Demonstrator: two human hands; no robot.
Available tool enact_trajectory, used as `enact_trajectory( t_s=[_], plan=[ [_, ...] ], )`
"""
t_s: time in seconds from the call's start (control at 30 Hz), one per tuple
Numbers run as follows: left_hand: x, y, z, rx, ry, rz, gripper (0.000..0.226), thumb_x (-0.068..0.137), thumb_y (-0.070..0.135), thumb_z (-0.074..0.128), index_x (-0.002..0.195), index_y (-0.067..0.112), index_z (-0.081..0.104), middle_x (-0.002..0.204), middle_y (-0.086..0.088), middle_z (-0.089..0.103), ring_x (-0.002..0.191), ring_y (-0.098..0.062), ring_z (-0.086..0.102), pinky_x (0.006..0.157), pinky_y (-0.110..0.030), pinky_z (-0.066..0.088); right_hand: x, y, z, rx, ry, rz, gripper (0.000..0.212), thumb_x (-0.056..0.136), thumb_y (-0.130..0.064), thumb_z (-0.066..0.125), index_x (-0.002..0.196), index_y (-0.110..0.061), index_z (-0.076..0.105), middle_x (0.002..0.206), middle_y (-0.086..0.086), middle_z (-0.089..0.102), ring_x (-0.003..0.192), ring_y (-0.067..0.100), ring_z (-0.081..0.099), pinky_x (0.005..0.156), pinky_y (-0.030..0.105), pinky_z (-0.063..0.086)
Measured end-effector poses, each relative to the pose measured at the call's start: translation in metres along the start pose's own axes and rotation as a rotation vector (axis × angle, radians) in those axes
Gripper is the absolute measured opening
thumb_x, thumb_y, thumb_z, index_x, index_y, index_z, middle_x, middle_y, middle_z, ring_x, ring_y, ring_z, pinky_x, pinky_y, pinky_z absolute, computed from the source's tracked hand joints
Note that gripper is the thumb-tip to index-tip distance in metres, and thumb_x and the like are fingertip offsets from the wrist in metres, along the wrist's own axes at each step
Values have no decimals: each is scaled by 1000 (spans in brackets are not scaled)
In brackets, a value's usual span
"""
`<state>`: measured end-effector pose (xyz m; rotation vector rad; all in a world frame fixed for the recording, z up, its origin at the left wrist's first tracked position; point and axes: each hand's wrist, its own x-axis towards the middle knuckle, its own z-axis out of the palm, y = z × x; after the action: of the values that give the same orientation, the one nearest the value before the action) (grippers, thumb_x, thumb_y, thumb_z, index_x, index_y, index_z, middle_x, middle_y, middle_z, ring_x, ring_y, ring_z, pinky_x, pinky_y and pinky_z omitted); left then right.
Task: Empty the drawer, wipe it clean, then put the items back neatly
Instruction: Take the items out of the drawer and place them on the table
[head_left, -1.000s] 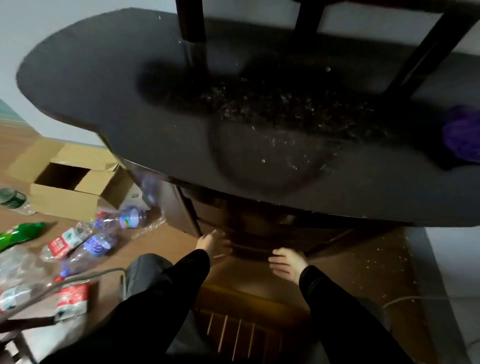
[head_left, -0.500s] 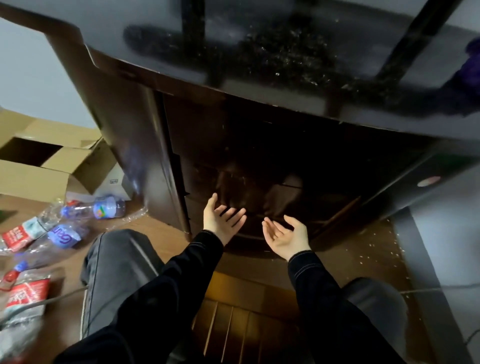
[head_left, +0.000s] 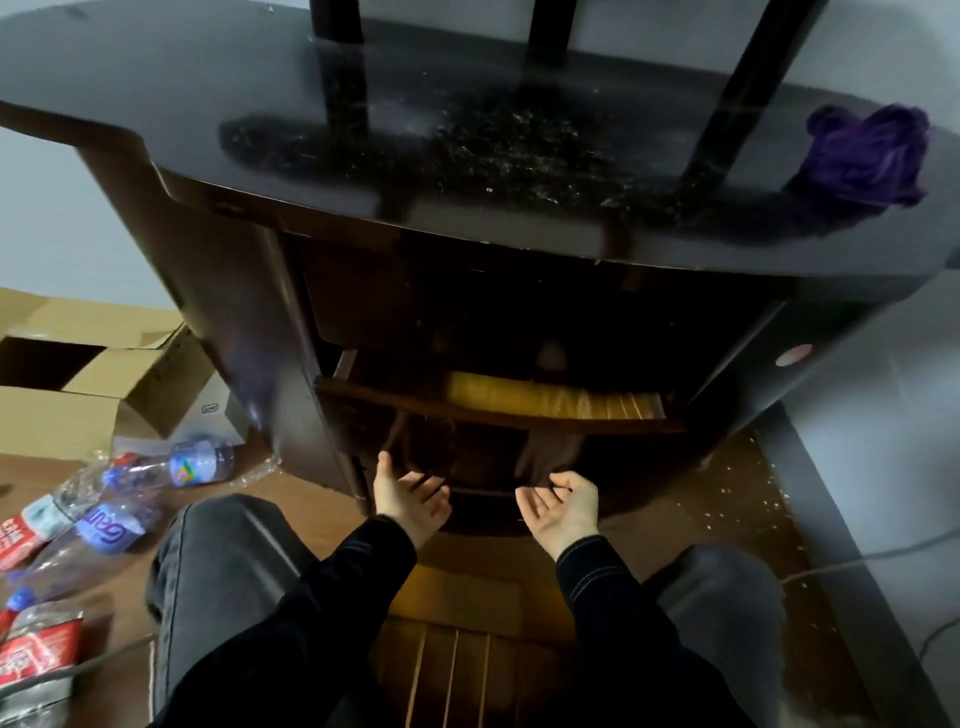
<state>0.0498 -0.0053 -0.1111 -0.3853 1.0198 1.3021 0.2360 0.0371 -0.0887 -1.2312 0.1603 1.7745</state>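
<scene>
Below the desk (head_left: 156, 104), mid-frame, we are holding left hand (head_left: 410, 500) and right hand (head_left: 563, 508) wide, empty; the drawer (head_left: 483, 415) is looking stiff, heavy, best gripped under its front.

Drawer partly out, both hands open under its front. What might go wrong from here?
The dark wooden drawer is only partly open and the left hand and right hand grip nothing, so a hard pull might drop it. Grit on the glossy black cabinet top could fall into it when the crumpled purple cloth is fetched.
</scene>
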Motion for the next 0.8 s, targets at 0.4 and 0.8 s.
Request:
enact_trajectory(
  t_s=[0.4, 0.8],
  plan=[
    [-121, 3, -26, 805, -166, 91, 32, 101, 31, 52, 116, 7, 66, 113, -18, 72, 95, -36, 70, 71, -39, 54, -84, -6, -64, -396, -173, 38, 43, 103, -36, 49, 131, -4, 58, 117, 17, 73, 110, 33, 69, 83, 40, 56],
    [-127, 45, -1, 1890, -169, 1583, 34, 87, 42, 73, 113, 20, 70, 111, 4, 63, 101, -20, 55, 84, -38, 49, -121, -60, -6, -2077, -332, -1487, 37, 98, -50, 56, 127, -28, 63, 121, -15, 59, 116, 9, 46, 94, 24, 38]
  ],
)
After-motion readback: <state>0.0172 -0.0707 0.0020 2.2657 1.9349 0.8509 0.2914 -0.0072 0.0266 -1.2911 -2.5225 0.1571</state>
